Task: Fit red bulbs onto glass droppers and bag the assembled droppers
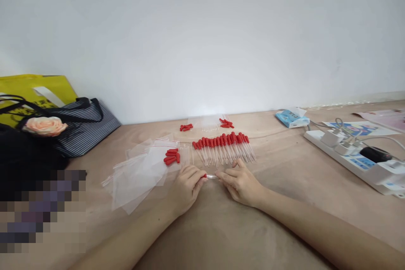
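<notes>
Between my two hands lies a clear glass dropper tube [211, 176], roughly level above the table. My left hand [188, 185] is closed around a red rubber bulb [204, 176] at the tube's left end. With thumb and fingers, my right hand [238, 181] pinches the tube's right end. Just beyond, a row of droppers with red bulbs [221, 140] lies side by side, tips toward me. Left of the row are loose red bulbs [171, 157] and several bare glass tubes [186, 155].
Clear zip bags [139, 177] are spread at the left. More loose bulbs [186, 127] and a bag of tubes [209, 123] lie near the wall. At right are a tissue pack [291, 119] and a power strip [354, 158]; a striped bag [90, 128] stands far left.
</notes>
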Available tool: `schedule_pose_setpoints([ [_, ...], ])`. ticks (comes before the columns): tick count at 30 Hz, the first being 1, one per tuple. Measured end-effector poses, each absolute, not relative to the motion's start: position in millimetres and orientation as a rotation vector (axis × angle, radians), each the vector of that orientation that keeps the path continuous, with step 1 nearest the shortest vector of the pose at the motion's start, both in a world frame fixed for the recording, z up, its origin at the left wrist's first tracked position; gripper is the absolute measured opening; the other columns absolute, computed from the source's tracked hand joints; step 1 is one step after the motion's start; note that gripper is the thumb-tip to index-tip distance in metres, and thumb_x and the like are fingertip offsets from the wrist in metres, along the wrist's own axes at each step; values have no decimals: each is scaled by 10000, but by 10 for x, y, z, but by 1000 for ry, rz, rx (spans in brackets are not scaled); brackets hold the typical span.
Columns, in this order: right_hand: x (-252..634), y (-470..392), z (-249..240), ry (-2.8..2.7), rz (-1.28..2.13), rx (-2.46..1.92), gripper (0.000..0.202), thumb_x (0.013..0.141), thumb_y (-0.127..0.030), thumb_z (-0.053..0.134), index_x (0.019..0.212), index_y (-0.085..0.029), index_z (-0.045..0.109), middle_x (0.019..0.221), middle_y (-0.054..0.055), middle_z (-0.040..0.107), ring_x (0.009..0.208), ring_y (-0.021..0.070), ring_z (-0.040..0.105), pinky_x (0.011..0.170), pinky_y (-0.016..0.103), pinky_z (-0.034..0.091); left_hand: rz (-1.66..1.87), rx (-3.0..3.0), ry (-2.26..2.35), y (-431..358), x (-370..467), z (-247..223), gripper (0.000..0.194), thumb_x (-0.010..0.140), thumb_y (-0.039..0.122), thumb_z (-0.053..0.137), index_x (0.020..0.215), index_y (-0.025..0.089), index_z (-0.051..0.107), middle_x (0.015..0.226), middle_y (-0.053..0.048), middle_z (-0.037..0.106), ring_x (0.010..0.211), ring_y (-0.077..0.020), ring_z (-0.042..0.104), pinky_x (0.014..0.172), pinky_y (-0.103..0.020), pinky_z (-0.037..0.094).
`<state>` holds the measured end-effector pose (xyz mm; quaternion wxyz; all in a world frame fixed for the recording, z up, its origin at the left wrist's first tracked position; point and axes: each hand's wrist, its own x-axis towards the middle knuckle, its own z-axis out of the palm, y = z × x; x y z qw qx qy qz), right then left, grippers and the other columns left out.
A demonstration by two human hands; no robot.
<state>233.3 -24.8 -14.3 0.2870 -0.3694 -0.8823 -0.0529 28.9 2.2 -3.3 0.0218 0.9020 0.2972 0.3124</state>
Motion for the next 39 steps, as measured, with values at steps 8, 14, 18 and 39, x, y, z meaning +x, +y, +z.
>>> schedule_pose_setpoints([
  [8,2360,-193,-156,-2394,-423,-888,246,778,-79,371,872,-127,593,604,10,558,499,105,386,652,316,211,869,2893,804,16,300,-42,186,869,179,372,766,163,526,718,-27,574,692,-146,487,752,-334,397],
  [14,2314,-150,-172,-2355,-441,-811,217,778,-68,361,747,-133,565,565,-6,515,496,102,352,623,290,194,817,2937,763,13,321,-23,177,864,163,368,758,157,510,699,-23,551,691,-148,468,749,-333,390],
  [18,2271,-151,-156,-2335,-377,-784,230,783,-65,343,751,-128,562,559,-7,507,496,106,344,618,280,203,824,2945,749,14,337,-17,188,867,173,367,750,159,514,692,-22,554,691,-145,477,755,-328,391],
  [39,2373,-185,-128,-2240,-379,-897,176,838,-224,463,802,-190,632,603,0,576,658,133,418,695,323,235,933,2868,732,73,197,-3,145,829,221,490,753,186,609,656,2,605,665,-131,521,766,-344,378],
])
